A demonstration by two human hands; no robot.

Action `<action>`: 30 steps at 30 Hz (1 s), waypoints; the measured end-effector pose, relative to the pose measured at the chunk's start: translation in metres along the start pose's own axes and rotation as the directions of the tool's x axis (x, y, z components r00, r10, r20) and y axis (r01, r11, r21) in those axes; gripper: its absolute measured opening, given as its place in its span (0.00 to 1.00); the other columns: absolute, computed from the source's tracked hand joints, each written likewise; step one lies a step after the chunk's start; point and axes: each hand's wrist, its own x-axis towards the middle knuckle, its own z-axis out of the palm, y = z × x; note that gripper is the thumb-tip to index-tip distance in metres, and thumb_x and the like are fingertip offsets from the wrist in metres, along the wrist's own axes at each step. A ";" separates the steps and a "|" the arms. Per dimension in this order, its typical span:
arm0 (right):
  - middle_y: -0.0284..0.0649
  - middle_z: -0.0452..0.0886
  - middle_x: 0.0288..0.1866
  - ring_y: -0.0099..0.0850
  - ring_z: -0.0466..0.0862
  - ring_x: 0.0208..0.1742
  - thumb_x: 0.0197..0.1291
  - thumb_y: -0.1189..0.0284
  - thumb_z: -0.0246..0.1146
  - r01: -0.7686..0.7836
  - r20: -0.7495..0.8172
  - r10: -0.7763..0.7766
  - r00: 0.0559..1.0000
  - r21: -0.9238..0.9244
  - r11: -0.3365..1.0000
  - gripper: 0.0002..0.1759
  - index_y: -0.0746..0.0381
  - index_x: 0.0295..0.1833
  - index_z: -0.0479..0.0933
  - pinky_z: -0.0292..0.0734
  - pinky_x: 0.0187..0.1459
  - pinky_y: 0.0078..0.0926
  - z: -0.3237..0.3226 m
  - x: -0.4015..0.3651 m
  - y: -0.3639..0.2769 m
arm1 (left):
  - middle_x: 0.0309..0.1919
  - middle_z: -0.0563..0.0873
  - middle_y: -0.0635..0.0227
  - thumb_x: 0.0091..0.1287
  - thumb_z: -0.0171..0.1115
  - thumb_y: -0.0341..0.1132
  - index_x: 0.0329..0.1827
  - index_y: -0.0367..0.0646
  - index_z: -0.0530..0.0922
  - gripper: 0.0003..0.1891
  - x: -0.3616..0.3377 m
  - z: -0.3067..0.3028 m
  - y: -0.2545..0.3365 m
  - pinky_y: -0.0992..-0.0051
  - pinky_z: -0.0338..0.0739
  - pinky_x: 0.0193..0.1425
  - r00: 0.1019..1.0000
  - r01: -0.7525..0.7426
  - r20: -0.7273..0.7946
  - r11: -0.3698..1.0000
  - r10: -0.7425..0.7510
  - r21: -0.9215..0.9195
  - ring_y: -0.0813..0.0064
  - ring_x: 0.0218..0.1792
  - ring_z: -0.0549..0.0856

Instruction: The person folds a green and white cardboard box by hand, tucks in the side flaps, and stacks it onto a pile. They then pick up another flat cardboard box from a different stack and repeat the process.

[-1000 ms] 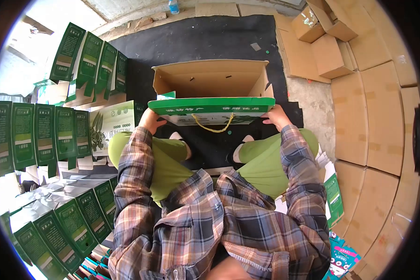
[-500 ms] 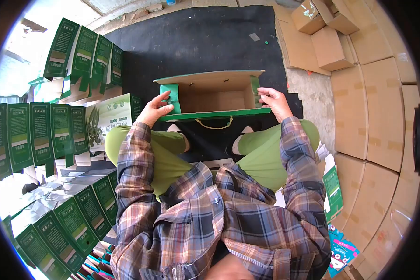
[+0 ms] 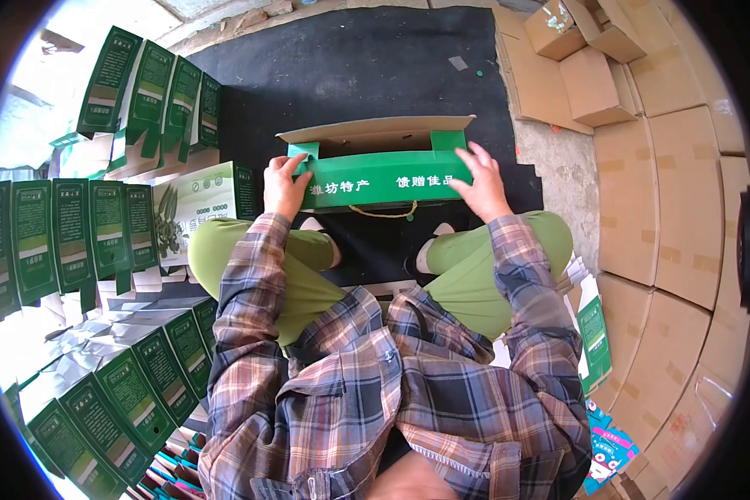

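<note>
A green cardboard box (image 3: pixel 379 179) with white printed characters stands in front of my feet, its near flap folded inward over part of the opening. Behind the gap, the far flap (image 3: pixel 375 130) stands raised, brown side showing. My left hand (image 3: pixel 287 185) is at the box's left corner, fingers apart on the flap's end. At the right end my right hand (image 3: pixel 482 183) touches the flap with spread fingers. A yellow cord handle (image 3: pixel 383 212) hangs at the near side.
Rows of green boxes (image 3: pixel 125 392) stand at the left, beside a pale printed box (image 3: pixel 196 212). Large brown cartons (image 3: pixel 679 200) are stacked at the right. Opened cartons (image 3: pixel 592 83) lie at the back right. Black sheeting (image 3: pixel 350 67) covers the floor.
The near green flap has swung up and inward over the opening, showing its white characters. Both hands have moved inward along with it.
</note>
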 end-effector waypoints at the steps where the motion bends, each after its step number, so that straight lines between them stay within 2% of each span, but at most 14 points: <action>1: 0.45 0.67 0.65 0.46 0.66 0.64 0.40 0.68 0.74 0.097 0.057 -0.096 0.994 -0.025 0.995 0.37 0.58 0.60 0.72 0.67 0.63 0.38 -0.001 -0.002 -0.004 | 0.47 0.77 0.61 0.54 0.69 0.33 0.50 0.54 0.82 0.18 -0.002 0.001 0.005 0.66 0.75 0.52 1.000 0.003 0.003 0.995 -0.003 0.103 0.59 0.47 0.77; 3: 0.43 0.66 0.65 0.45 0.65 0.66 0.35 0.69 0.76 0.116 0.147 -0.096 0.984 -0.130 0.985 0.43 0.57 0.63 0.69 0.68 0.62 0.40 0.002 -0.008 -0.014 | 0.49 0.76 0.66 0.52 0.68 0.32 0.47 0.55 0.82 0.17 -0.006 0.005 0.014 0.65 0.76 0.50 1.000 -0.008 0.000 0.968 0.008 0.251 0.61 0.49 0.75; 6: 0.42 0.66 0.64 0.45 0.63 0.67 0.33 0.71 0.77 0.111 0.182 -0.077 0.980 -0.182 0.977 0.46 0.56 0.64 0.66 0.68 0.60 0.43 0.004 -0.008 -0.019 | 0.48 0.77 0.68 0.54 0.66 0.30 0.45 0.55 0.82 0.15 -0.012 0.009 0.024 0.61 0.78 0.48 1.000 -0.022 0.019 0.948 0.016 0.318 0.62 0.50 0.75; 7: 0.41 0.66 0.63 0.45 0.63 0.67 0.32 0.71 0.77 0.125 0.188 -0.085 0.979 -0.209 0.970 0.47 0.55 0.64 0.66 0.69 0.59 0.44 0.004 -0.007 -0.020 | 0.50 0.75 0.65 0.50 0.70 0.34 0.48 0.54 0.81 0.20 -0.012 0.009 0.024 0.60 0.77 0.52 0.998 -0.018 0.062 0.960 0.000 0.281 0.59 0.55 0.73; 8: 0.41 0.66 0.63 0.45 0.63 0.67 0.32 0.71 0.77 0.129 0.187 -0.090 0.978 -0.206 0.970 0.47 0.55 0.64 0.66 0.69 0.59 0.44 0.004 -0.006 -0.020 | 0.50 0.75 0.65 0.50 0.70 0.34 0.48 0.54 0.81 0.20 -0.015 0.009 0.024 0.60 0.77 0.52 0.998 -0.015 0.058 0.959 -0.001 0.284 0.59 0.55 0.73; 10: 0.40 0.67 0.62 0.46 0.64 0.66 0.33 0.72 0.77 0.084 0.183 -0.042 0.982 -0.227 0.970 0.45 0.54 0.63 0.66 0.70 0.58 0.45 0.002 -0.007 -0.025 | 0.52 0.73 0.59 0.43 0.76 0.36 0.55 0.49 0.76 0.31 -0.022 -0.001 0.041 0.59 0.71 0.60 0.986 -0.123 0.141 0.962 0.090 0.245 0.51 0.58 0.68; 11: 0.40 0.67 0.62 0.46 0.64 0.66 0.33 0.72 0.77 0.089 0.186 -0.047 0.981 -0.225 0.970 0.45 0.54 0.63 0.66 0.70 0.58 0.45 0.003 -0.006 -0.025 | 0.53 0.71 0.57 0.35 0.80 0.38 0.58 0.48 0.73 0.41 -0.022 -0.004 0.044 0.58 0.68 0.63 0.977 -0.110 0.203 0.966 0.062 0.234 0.49 0.60 0.64; 14: 0.40 0.68 0.60 0.47 0.66 0.64 0.33 0.72 0.77 0.084 0.188 -0.044 0.981 -0.211 0.974 0.45 0.53 0.63 0.66 0.70 0.57 0.46 0.005 -0.006 -0.022 | 0.53 0.71 0.57 0.34 0.80 0.38 0.58 0.48 0.72 0.42 -0.024 -0.007 0.052 0.59 0.70 0.62 0.968 -0.143 0.244 0.938 0.065 0.315 0.51 0.60 0.66; 15: 0.40 0.68 0.59 0.47 0.66 0.64 0.34 0.72 0.77 0.090 0.189 -0.053 0.980 -0.195 0.977 0.44 0.54 0.62 0.67 0.70 0.56 0.46 0.004 -0.006 -0.022 | 0.53 0.71 0.58 0.33 0.80 0.38 0.57 0.50 0.73 0.41 -0.022 -0.005 0.049 0.59 0.75 0.57 0.965 -0.163 0.246 0.937 0.087 0.310 0.53 0.60 0.67; 22: 0.42 0.69 0.57 0.48 0.66 0.63 0.33 0.72 0.77 0.127 0.205 -0.085 0.975 -0.197 0.972 0.43 0.55 0.61 0.68 0.70 0.56 0.45 0.005 -0.006 -0.018 | 0.48 0.73 0.60 0.34 0.78 0.38 0.56 0.50 0.74 0.39 -0.018 -0.006 0.045 0.62 0.76 0.52 0.944 -0.219 0.308 0.916 0.113 0.335 0.57 0.55 0.72; 24: 0.43 0.68 0.57 0.48 0.66 0.63 0.34 0.72 0.76 0.138 0.220 -0.095 0.971 -0.187 0.973 0.43 0.55 0.61 0.67 0.70 0.56 0.45 0.004 -0.009 -0.016 | 0.48 0.73 0.61 0.36 0.78 0.41 0.57 0.51 0.74 0.39 -0.017 -0.006 0.043 0.62 0.76 0.51 0.926 -0.247 0.359 0.904 0.114 0.350 0.58 0.55 0.72; 27: 0.44 0.67 0.58 0.48 0.64 0.63 0.38 0.67 0.74 0.165 0.274 -0.115 0.955 -0.169 0.972 0.43 0.55 0.64 0.66 0.70 0.58 0.45 0.006 -0.010 -0.012 | 0.50 0.73 0.63 0.38 0.77 0.45 0.64 0.52 0.69 0.44 -0.018 -0.003 0.040 0.63 0.74 0.53 0.920 -0.279 0.369 0.878 0.130 0.388 0.60 0.56 0.71; 30: 0.44 0.59 0.70 0.51 0.58 0.70 0.41 0.63 0.72 0.163 0.330 -0.066 0.942 -0.276 0.947 0.48 0.53 0.70 0.58 0.69 0.60 0.46 0.013 -0.009 -0.016 | 0.51 0.72 0.66 0.38 0.77 0.50 0.66 0.50 0.67 0.47 -0.022 -0.001 0.043 0.56 0.62 0.61 0.936 -0.329 0.292 0.786 0.198 0.523 0.63 0.57 0.70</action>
